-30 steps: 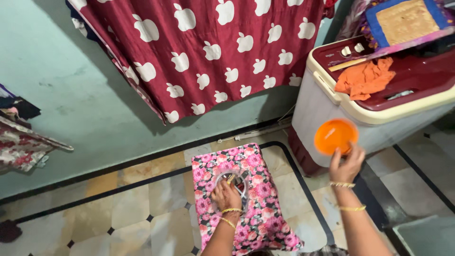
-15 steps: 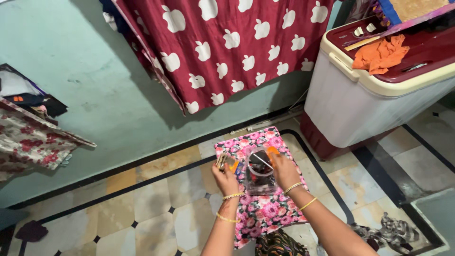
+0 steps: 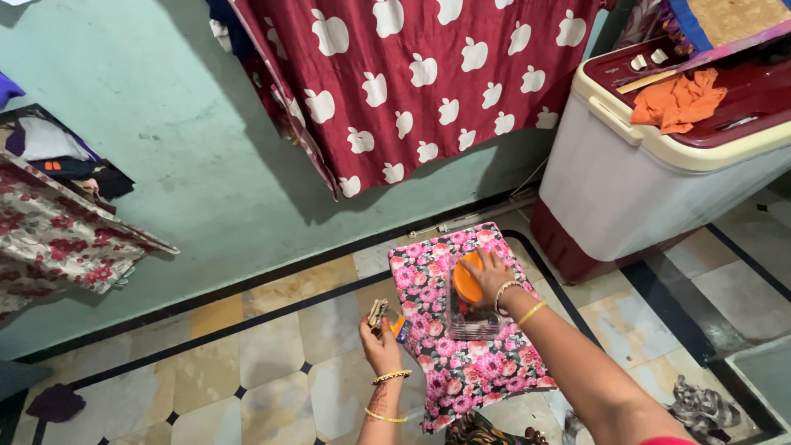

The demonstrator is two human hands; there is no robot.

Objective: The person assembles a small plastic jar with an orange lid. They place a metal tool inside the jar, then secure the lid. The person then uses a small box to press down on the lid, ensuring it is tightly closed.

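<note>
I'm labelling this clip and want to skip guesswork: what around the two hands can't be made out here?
- Head view: what the left hand holds, a small brownish thing with something blue-orange below it, is too small to identify.
- The clear container on the floral cloth: its contents are blurred by the plastic.
- The orange lid is partly covered by the right hand; whether it is seated can't be told.
- The washing machine is cut off by the right edge.

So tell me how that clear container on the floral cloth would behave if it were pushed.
The clear container looks like thin plastic, so probably light and easy to slide or tip. It sits on a floral cloth, which may bunch up and drag rather than let it glide. The right hand is pressing an orange lid on top, which likely steadies it for now.
</note>
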